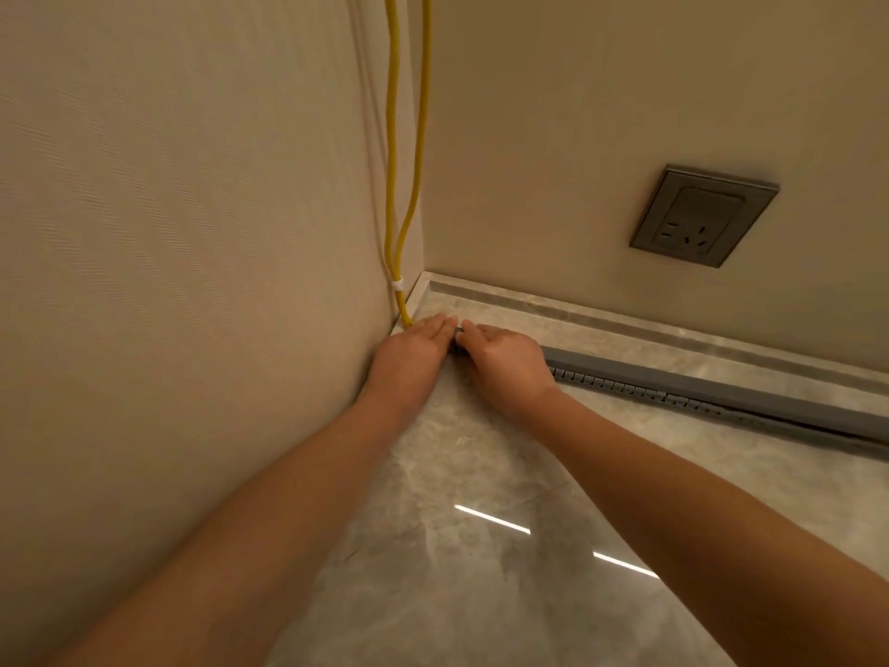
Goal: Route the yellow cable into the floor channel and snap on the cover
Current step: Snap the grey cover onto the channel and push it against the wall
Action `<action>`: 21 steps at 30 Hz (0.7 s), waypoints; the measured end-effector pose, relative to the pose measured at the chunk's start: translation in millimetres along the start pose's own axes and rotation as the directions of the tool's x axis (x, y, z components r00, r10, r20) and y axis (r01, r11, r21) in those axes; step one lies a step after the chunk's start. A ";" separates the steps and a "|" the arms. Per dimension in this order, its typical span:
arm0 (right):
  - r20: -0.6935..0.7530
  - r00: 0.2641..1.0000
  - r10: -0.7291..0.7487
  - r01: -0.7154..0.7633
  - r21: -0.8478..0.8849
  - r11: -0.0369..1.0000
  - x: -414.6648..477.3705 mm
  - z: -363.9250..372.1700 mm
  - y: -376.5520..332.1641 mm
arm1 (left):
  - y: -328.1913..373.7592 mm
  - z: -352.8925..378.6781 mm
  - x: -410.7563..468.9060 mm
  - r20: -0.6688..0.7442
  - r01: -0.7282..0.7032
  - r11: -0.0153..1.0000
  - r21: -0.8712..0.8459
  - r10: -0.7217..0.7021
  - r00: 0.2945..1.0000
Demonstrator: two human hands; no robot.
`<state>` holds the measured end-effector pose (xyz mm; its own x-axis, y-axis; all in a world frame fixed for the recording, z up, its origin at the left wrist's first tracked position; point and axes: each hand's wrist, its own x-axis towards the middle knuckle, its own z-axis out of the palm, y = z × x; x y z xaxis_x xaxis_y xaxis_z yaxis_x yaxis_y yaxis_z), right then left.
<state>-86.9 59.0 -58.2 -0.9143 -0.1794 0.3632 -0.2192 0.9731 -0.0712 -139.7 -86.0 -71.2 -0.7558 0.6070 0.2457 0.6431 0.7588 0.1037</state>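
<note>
Two strands of the yellow cable (390, 185) hang down the wall corner, bound by a white tie (398, 285), and reach the floor by my left hand. A grey floor channel (721, 385) with a slotted edge runs along the floor from my hands toward the right. My left hand (413, 351) lies flat with straight fingers at the channel's left end, beside the cable's foot. My right hand (505, 361) rests on the same end, fingers bent over the dark grey piece. Whether it grips the piece is hidden. The cable inside the channel is hidden.
A grey wall socket (703, 215) sits low on the right wall. A pale marble skirting strip (625, 324) runs behind the channel. The glossy marble floor (481, 546) spreads toward me, and beige walls meet in the corner.
</note>
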 end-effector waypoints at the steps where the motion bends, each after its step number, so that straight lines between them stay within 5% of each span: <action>1: -0.001 1.000 0.004 -0.004 0.000 1.000 0.6 0.9 0.2 | 0.8 -0.1 -0.5 -0.004 0.007 1.000 -0.008 -0.007 1.000; 11: -0.088 0.996 0.011 -0.014 -0.031 0.999 -1.0 4.2 -9.7 | 10.8 -3.5 -10.3 -0.017 0.066 0.994 -0.089 -0.068 0.998; 17: 0.215 0.957 0.195 -0.231 0.156 0.960 10.3 -20.6 -1.1 | 16.9 -29.6 2.0 0.151 0.105 0.994 0.012 -0.106 0.983; 21: 0.404 0.902 0.153 -0.268 0.248 0.931 11.8 -42.3 10.3 | 29.0 -34.7 3.5 0.217 0.134 0.989 0.060 -0.144 0.966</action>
<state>-85.6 73.0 -15.3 -0.9957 -0.0716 -0.0584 -0.0429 0.9181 -0.3939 -119.5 -70.0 -33.9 -0.8492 0.5279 0.0135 0.5272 0.8461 0.0780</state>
